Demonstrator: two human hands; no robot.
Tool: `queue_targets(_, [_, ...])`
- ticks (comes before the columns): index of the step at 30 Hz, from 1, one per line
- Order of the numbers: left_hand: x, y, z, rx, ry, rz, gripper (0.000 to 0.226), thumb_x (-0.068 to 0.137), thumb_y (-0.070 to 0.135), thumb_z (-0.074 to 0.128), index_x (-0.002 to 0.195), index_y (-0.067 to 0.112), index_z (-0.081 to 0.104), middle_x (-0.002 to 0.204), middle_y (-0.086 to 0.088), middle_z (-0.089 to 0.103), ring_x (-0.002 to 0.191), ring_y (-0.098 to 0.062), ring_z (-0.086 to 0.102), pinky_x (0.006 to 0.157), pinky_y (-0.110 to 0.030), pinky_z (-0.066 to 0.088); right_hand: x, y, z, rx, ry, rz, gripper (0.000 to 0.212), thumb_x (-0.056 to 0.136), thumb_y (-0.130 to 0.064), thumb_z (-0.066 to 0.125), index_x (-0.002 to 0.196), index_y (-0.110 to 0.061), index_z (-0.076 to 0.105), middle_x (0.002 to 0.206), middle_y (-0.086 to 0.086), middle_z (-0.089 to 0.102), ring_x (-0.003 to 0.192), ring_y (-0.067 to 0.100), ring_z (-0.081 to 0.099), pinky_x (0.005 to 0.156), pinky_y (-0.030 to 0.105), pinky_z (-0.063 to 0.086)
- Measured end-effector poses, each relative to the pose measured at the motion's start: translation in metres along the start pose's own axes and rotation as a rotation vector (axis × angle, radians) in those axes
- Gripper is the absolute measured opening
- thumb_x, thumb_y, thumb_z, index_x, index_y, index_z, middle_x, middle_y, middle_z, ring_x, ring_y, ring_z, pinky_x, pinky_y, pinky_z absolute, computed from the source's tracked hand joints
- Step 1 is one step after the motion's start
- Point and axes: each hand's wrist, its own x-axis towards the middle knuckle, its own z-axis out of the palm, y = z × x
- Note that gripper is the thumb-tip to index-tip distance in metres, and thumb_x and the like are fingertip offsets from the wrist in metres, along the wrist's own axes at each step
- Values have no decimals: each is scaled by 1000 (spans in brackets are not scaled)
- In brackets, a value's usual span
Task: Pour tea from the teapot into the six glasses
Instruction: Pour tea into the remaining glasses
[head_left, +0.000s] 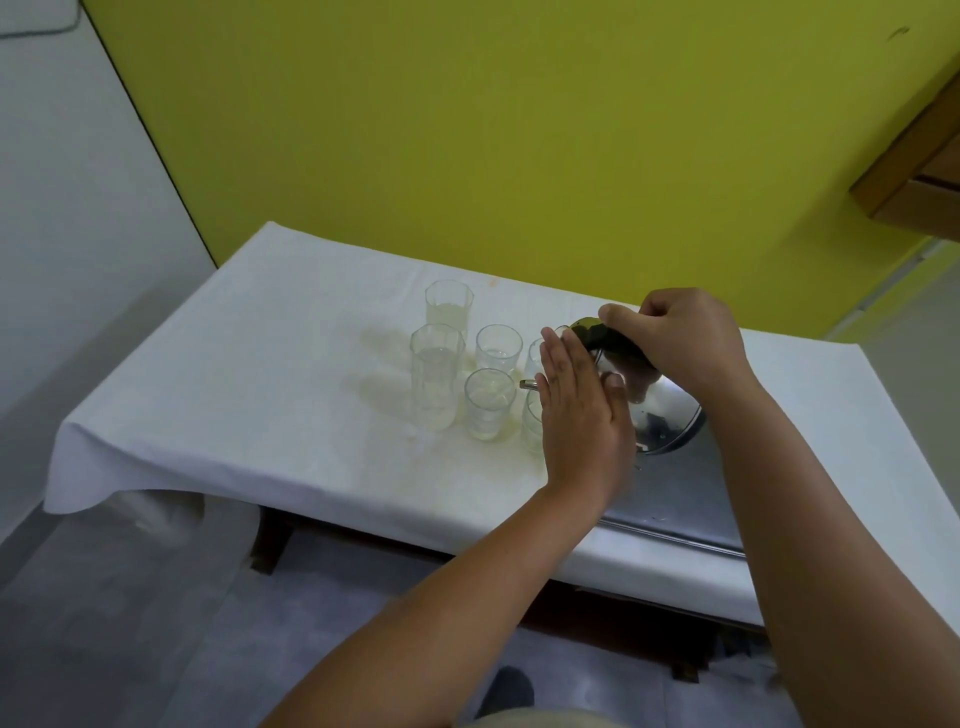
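A shiny steel teapot (662, 415) is tipped steeply to the left, its short spout (527, 384) just above the near right glass (531, 423). My right hand (680, 338) grips the teapot's dark handle (613, 340). My left hand (579, 410) lies flat against the teapot's top, fingers straight, and hides parts of two glasses. Several clear glasses stand in a cluster on the white cloth: two tall ones at the left (436, 376) (449, 306), a short one in the middle back (497, 351), and another short one in front (488, 405). Most hold pale liquid.
The table (234, 364) has a white cloth with pale yellowish stains to the left of the glasses. A steel tray (675, 509) lies under the teapot near the front edge. A yellow wall stands close behind the table, and a wooden cabinet (914, 171) juts out at the upper right.
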Motion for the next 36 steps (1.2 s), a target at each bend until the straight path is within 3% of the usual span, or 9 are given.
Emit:
queue_targets(3, [1,0,4,0,15,-14,57,101,20,26,145,6,-6,155,-8,-16,143,-16,-14,116,-32,-7,4,0,0,-15,-13,-25,48,79,-52,65,69,-5,62,63,14,68,70,31,62,65,39,51])
queue_targets(12, [2,1,14,-13,70,-34,56,101,18,27,145,5,-5,156,-9,-14,143,-15,-14,115,-31,-8,10,5,0,-35,-39,-64,50,80,-52,66,68,-4,62,57,9,60,59,25,52,56,33,40])
queue_targets(16, [4,2,17,-14,93,-34,56,101,18,27,146,6,-5,156,-8,-15,138,-5,-18,114,-27,-10,13,4,-2,-43,-48,-86,47,80,-52,66,61,-11,55,54,5,55,57,24,50,55,32,37])
queue_targets(23, [5,7,17,-5,121,10,56,100,19,26,146,5,-2,156,-10,-12,143,-14,-12,116,-33,-6,16,9,-7,19,-29,-112,51,81,-51,65,67,-3,59,65,16,68,66,31,60,58,35,44])
queue_targets(27, [7,9,16,53,62,74,56,100,19,27,146,6,-1,157,-10,-11,144,-18,-11,117,-34,-5,14,21,-14,142,-35,-13,48,82,-46,66,65,-4,53,37,-5,47,42,11,43,49,29,30])
queue_targets(31, [10,12,14,137,35,164,56,100,21,26,147,6,0,157,-12,-10,145,-22,-8,116,-34,-4,15,33,-20,316,-8,29,53,80,-46,68,64,2,52,54,5,36,55,22,34,55,31,27])
queue_targets(36, [15,21,11,212,36,204,59,97,36,11,147,6,2,157,-14,-7,145,-24,-6,115,-33,-6,15,34,-26,391,0,62,52,82,-43,69,50,-15,39,39,-8,27,47,18,28,49,29,22])
